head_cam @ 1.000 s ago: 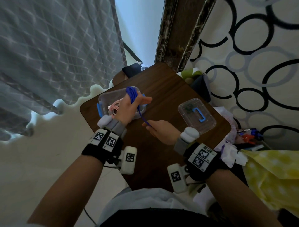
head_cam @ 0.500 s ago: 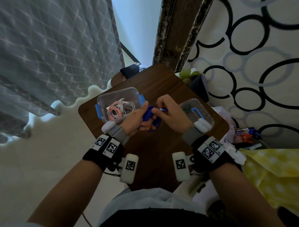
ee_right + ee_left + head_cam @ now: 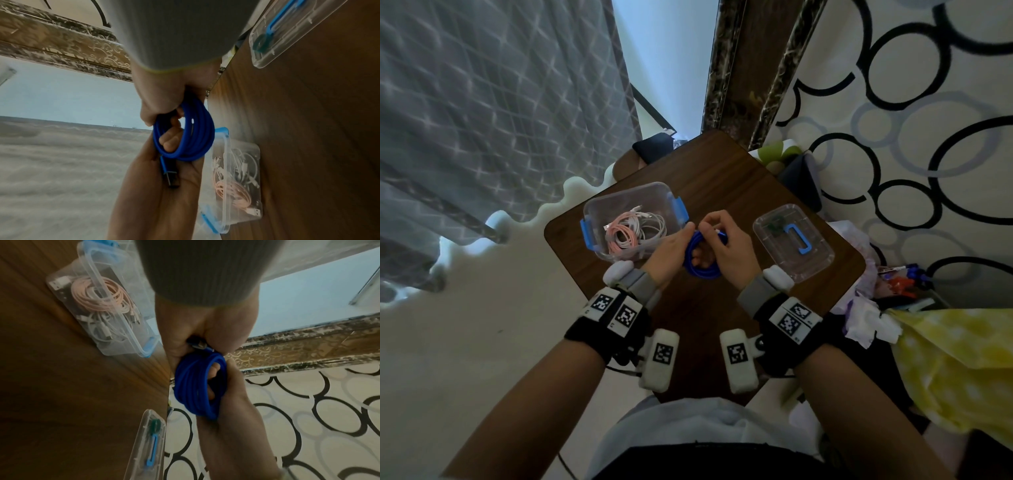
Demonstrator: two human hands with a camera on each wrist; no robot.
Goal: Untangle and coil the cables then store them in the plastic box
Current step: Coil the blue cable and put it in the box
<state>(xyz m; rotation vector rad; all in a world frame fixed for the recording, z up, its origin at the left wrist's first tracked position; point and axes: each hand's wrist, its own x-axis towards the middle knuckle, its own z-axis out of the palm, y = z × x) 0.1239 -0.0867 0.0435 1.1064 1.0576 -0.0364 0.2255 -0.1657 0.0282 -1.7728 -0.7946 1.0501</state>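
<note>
Both hands hold the blue cable (image 3: 700, 255) coil above the table (image 3: 726, 192), just right of the open plastic box (image 3: 619, 205). Left hand (image 3: 671, 251) fingers curl through the coil; right hand (image 3: 729, 246) pinches its top. Only the right wrist view shows the cable's connector (image 3: 171, 177) against the left palm.

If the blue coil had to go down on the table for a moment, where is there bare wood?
Bare wood lies near the person, below both hands, on the table. More lies at the far corner beyond the box and lid. The strip between box and lid is crowded: left hand and right hand grip the blue coil there.
</note>
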